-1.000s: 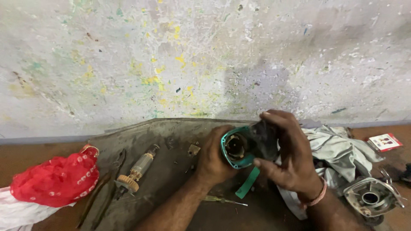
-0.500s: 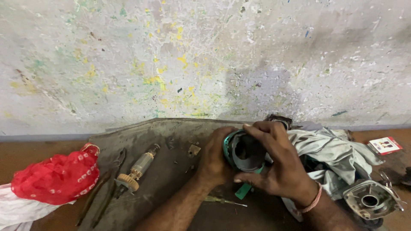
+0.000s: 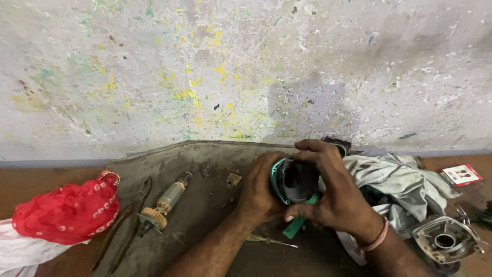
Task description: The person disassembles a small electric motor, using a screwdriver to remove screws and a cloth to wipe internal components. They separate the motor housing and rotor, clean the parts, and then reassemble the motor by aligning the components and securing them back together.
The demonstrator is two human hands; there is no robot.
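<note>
Both my hands hold a teal and black power-tool housing (image 3: pixel 294 180) over a dirty grey mat (image 3: pixel 205 159). My left hand (image 3: pixel 261 192) grips its left side from behind. My right hand (image 3: pixel 335 192) wraps over the top and right side, fingers curled across the dark open end. A teal strip (image 3: pixel 293 228) sticks out below the housing. A motor armature (image 3: pixel 164 202) with a copper commutator and a tan fan lies on the mat to the left, apart from my hands.
A red dotted cloth (image 3: pixel 66 213) lies at the left. A pale grey rag (image 3: pixel 405 184) is bunched at the right, with a metal gear-case cover (image 3: pixel 445 240) below it and a small red and white card (image 3: pixel 461 174) beyond. A thin screwdriver (image 3: pixel 269 241) lies under my forearm. A paint-spattered wall rises behind.
My right hand has moved up and over the housing, covering its open end, which faced the camera a second ago. The housing has turned slightly; my left hand stays in place.
</note>
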